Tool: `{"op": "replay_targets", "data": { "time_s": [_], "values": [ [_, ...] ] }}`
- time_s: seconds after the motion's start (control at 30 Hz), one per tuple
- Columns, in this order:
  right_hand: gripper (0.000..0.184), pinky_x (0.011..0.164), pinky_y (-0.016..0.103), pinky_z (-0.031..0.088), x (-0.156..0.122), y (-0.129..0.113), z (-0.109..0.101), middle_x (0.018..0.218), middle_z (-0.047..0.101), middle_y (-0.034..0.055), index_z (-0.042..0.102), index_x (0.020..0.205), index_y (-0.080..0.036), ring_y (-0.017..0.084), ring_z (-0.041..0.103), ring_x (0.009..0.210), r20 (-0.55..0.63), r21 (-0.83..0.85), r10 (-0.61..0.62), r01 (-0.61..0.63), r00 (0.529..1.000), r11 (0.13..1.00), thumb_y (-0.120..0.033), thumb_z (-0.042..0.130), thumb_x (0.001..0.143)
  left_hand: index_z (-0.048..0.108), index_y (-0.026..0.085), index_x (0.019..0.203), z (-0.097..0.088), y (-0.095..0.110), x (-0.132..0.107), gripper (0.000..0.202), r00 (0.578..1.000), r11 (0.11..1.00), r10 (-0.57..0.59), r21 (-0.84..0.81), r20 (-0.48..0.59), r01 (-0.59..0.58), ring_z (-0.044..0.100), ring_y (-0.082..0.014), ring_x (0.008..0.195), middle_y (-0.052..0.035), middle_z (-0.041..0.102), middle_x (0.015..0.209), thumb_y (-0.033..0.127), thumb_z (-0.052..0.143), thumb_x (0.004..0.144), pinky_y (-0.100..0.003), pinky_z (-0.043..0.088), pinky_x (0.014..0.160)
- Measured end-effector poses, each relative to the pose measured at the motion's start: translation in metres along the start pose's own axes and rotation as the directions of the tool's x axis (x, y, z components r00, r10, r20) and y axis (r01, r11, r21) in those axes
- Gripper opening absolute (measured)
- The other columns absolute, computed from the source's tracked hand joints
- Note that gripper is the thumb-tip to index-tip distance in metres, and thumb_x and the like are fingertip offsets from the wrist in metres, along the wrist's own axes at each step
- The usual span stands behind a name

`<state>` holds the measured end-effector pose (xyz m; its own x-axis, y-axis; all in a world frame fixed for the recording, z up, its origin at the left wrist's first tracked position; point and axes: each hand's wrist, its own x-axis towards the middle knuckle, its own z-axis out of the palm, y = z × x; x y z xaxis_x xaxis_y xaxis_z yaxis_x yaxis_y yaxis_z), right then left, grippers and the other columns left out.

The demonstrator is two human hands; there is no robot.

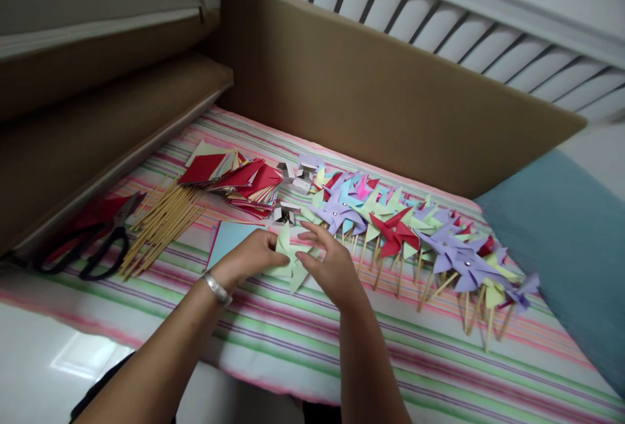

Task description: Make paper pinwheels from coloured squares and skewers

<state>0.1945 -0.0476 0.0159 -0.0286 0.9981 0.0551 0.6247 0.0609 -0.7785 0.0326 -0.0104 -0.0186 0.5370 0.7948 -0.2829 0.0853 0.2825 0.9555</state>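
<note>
A pale green paper pinwheel [291,256], its corners folded in towards the middle, is between my two hands above the striped cloth. My left hand [254,256], with a silver bangle at the wrist, has curled fingers and grips the left side of the paper with the thumb on top. The thumb of my right hand [334,261] is at the right side of the pinwheel's centre, while its other fingers stretch out apart above the paper. Just beyond the fingers stands a small open box [284,215] of tiny dark pieces. Light blue paper squares [234,241] lie left of the pinwheel.
Finished pinwheels [398,232] on sticks lie in a row to the right. Coloured paper squares [251,183], wooden sticks [163,225] and dark-handled scissors [110,238] lie to the left. A brown board [366,92] stands at the back, and cushions [112,105] rise at the left.
</note>
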Motion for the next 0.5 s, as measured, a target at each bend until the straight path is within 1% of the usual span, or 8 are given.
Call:
{"op": "replay_targets", "data": {
  "time_s": [0.1, 0.2, 0.27, 0.33, 0.43, 0.5],
  "values": [
    [0.056, 0.073, 0.029, 0.046, -0.004, -0.003, -0.003, 0.092, 0.065, 0.0016, 0.048, 0.123, -0.026, 0.017, 0.061, 0.081, 0.124, 0.003, -0.005, 0.005, 0.992, 1.0, -0.012, 0.056, 0.069, 0.069, 0.012, 0.075, 0.0, -0.002, 0.0, 0.02, 0.994, 0.996, 0.058, 0.059, 0.09, -0.063, 0.052, -0.0124, 0.059, -0.0013, 0.065, 0.069, 0.019, 0.059, 0.059, -0.022, 0.035, 0.054],
    [0.058, 0.066, 0.027, 0.046, -0.007, -0.006, -0.004, 0.09, 0.065, 0.0015, 0.049, 0.123, -0.025, 0.014, 0.059, 0.069, 0.156, -0.013, 0.005, -0.003, 0.988, 1.0, -0.01, 0.054, 0.067, 0.07, 0.012, 0.081, 0.002, -0.002, 0.001, 0.024, 0.99, 0.991, 0.079, 0.1, 0.12, -0.091, 0.052, -0.0124, 0.06, -0.0001, 0.064, 0.068, 0.019, 0.059, 0.06, -0.021, 0.034, 0.054],
    [0.058, 0.065, 0.027, 0.046, -0.007, -0.007, -0.003, 0.086, 0.065, 0.0012, 0.05, 0.121, -0.024, 0.015, 0.058, 0.067, 0.141, -0.022, 0.017, -0.014, 0.99, 1.0, -0.009, 0.053, 0.065, 0.07, 0.012, 0.081, 0.004, -0.001, 0.001, 0.023, 0.988, 0.989, 0.098, 0.101, 0.119, -0.11, 0.052, -0.0125, 0.06, -0.0001, 0.064, 0.068, 0.017, 0.058, 0.062, -0.021, 0.034, 0.054],
    [0.058, 0.065, 0.028, 0.046, -0.007, -0.006, -0.003, 0.082, 0.065, 0.0002, 0.052, 0.12, -0.024, 0.015, 0.058, 0.066, 0.125, -0.022, 0.013, -0.01, 0.992, 1.0, -0.009, 0.053, 0.064, 0.07, 0.013, 0.081, 0.007, 0.001, 0.0, 0.023, 0.987, 0.988, 0.122, 0.085, 0.107, -0.131, 0.053, -0.0132, 0.062, -0.0009, 0.065, 0.073, 0.016, 0.056, 0.062, -0.021, 0.035, 0.055],
    [0.058, 0.061, 0.028, 0.046, -0.006, -0.003, -0.003, 0.078, 0.065, -0.0011, 0.053, 0.119, -0.026, 0.015, 0.057, 0.064, 0.127, 0.025, -0.015, 0.012, 0.992, 1.0, -0.009, 0.052, 0.064, 0.07, 0.016, 0.083, 0.01, 0.004, -0.002, 0.025, 0.986, 0.99, 0.129, 0.051, 0.103, -0.135, 0.055, -0.0144, 0.065, -0.0014, 0.067, 0.077, 0.013, 0.057, 0.061, -0.022, 0.037, 0.057],
    [0.056, 0.058, 0.026, 0.046, -0.005, 0.0, -0.003, 0.075, 0.065, -0.0014, 0.054, 0.118, -0.025, 0.014, 0.057, 0.062, 0.116, 0.083, -0.01, 0.0, 0.993, 0.997, -0.01, 0.053, 0.063, 0.07, 0.015, 0.079, 0.011, 0.008, -0.003, 0.024, 0.994, 0.994, 0.108, -0.034, 0.033, -0.107, 0.055, -0.0146, 0.064, -0.0016, 0.066, 0.073, 0.011, 0.062, 0.057, -0.023, 0.039, 0.059]
  ]
}}
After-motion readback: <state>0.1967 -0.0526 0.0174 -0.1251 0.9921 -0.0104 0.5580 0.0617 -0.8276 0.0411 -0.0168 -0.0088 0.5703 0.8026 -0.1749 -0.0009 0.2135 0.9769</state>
